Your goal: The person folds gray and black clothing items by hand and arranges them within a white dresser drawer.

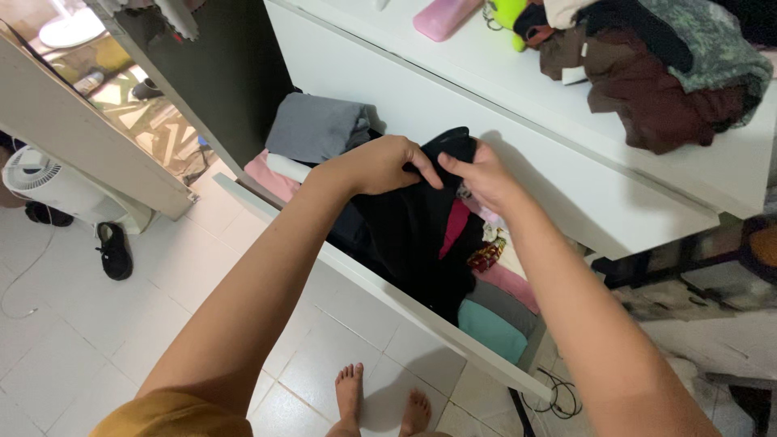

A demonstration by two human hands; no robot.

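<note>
Both hands meet over an open white drawer (388, 295), each pinching the top edge of a black garment (413, 235). The left hand (380, 164) grips the cloth with fingers curled over it and thumb beneath; the right hand (484, 174) clamps the same edge just beside it, fingertips nearly touching the left. The garment hangs from that edge down into the middle of the drawer, lying over other folded clothes. A grey fold (316, 127) sits at the drawer's far end, with a pink piece (271, 176) below it; a teal fold (492, 329) and another pink one (508, 283) lie at the near end. On the dresser top (486, 73) rests a heap of brown clothes (655, 89) and a pink case (443, 16). Bare feet (380, 400) stand on white tiles (73, 340), and a black shoe (114, 251) lies beside a white fan (48, 184).
</note>
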